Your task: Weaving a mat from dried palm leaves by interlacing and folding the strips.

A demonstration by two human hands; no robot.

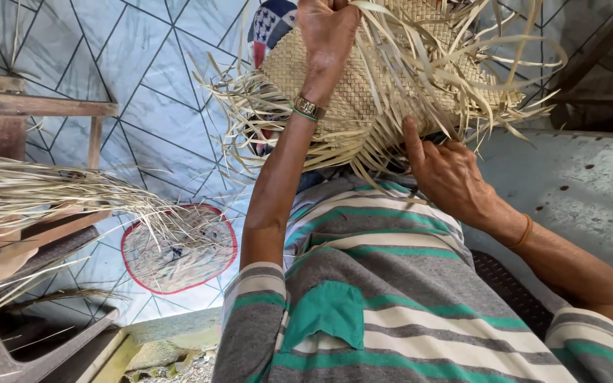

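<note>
Currently one woven straw mat [363,85], held up over the lap; left hand [326,32] clenched on its top edge, right hand [448,174] pinching loose strips [420,50] at its lower edge; one bundle of dry straw [44,191] well left.

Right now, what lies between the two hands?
In the head view, the woven straw mat with loose strands spans from left hand to right hand.
</note>
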